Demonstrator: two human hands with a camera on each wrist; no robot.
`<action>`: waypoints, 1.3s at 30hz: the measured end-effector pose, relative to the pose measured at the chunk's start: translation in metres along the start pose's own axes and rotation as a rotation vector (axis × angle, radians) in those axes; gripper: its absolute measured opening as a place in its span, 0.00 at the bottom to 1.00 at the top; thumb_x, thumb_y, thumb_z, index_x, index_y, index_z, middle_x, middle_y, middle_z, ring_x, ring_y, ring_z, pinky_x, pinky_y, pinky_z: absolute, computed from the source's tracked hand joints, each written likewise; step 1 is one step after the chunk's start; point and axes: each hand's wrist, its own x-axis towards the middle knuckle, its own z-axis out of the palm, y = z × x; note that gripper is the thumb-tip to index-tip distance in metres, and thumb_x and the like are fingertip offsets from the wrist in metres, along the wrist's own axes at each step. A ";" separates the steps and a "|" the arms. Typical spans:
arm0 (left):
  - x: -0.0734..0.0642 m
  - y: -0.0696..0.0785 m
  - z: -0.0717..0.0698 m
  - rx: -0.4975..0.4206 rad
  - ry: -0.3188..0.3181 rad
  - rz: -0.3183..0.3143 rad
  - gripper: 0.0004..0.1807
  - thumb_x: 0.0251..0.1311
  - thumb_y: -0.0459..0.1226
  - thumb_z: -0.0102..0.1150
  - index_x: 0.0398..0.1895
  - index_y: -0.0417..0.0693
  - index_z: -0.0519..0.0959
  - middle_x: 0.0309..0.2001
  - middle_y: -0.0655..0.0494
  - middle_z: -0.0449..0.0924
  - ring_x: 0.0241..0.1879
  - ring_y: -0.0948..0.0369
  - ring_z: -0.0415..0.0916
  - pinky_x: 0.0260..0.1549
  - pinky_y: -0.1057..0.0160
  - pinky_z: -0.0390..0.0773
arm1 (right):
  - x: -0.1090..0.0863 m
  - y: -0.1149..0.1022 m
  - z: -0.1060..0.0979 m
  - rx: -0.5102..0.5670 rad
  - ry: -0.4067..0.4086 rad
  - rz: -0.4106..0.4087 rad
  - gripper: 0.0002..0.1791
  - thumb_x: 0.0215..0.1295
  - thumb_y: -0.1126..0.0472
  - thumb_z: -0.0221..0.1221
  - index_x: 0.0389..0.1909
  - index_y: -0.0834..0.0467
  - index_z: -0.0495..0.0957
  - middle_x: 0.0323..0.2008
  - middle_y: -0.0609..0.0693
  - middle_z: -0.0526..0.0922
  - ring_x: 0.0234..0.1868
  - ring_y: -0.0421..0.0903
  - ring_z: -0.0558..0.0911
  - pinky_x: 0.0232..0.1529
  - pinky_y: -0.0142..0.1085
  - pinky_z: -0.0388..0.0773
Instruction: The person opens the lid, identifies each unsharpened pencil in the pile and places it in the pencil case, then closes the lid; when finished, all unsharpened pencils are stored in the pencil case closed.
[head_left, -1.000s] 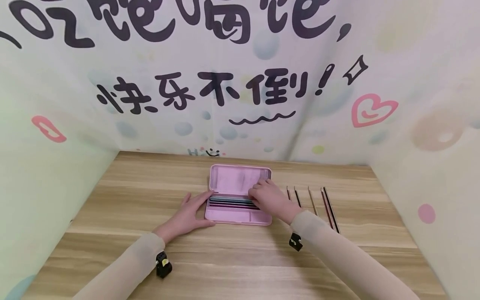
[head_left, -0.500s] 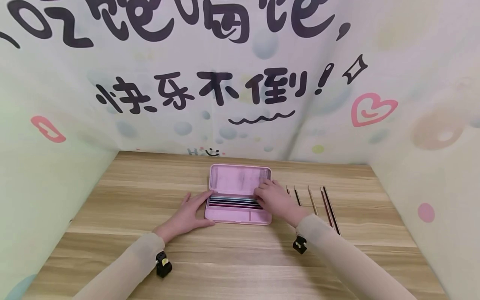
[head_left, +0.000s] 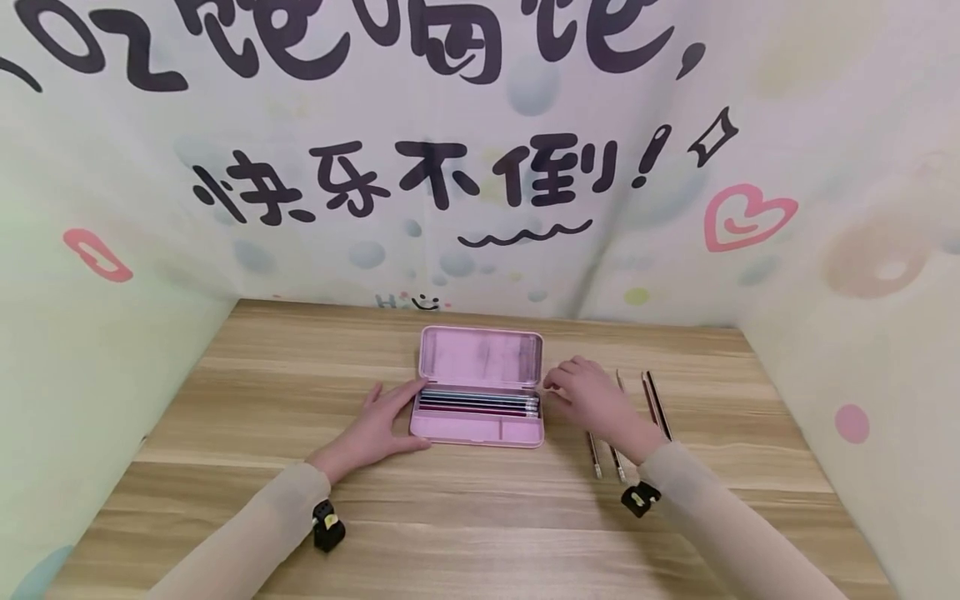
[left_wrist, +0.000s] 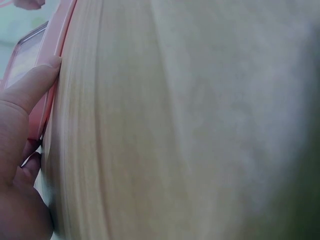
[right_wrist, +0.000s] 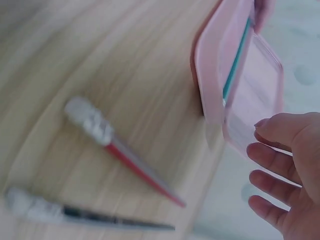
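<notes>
An open pink pencil case [head_left: 457, 431] lies mid-table, its lid tilted back, with several dark and coloured pencils [head_left: 472, 402] side by side in it. My left hand [head_left: 371, 433] holds the left end, thumb along the near edge and fingers by the back corner. In the left wrist view the thumb [left_wrist: 32, 87] presses the case's rim. Just right of the case hovers my right hand [head_left: 600, 408], fingers loosely bent. Nothing is between those fingers in the right wrist view. Below that hand lie a red pencil [right_wrist: 137, 167] and a dark pencil [right_wrist: 107, 219].
More loose pencils [head_left: 657, 404] lie to the right, partly hidden by my right forearm. A patterned cloth wall [head_left: 337, 267] with large lettering stands behind the wooden table [head_left: 450, 525]. Dark wrist cameras [head_left: 327, 527] hang at both sleeves.
My right hand has left the pencils in the case and moved right, over the loose ones. The pencils' right ends inside the case now show. My left hand stays where it was.
</notes>
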 end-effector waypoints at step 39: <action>-0.001 0.002 -0.002 0.000 0.000 0.005 0.54 0.54 0.48 0.79 0.80 0.43 0.62 0.76 0.39 0.66 0.75 0.41 0.62 0.77 0.31 0.38 | -0.149 0.075 -0.028 0.123 -0.014 0.422 0.06 0.65 0.68 0.67 0.41 0.66 0.84 0.30 0.48 0.85 0.33 0.48 0.83 0.37 0.49 0.84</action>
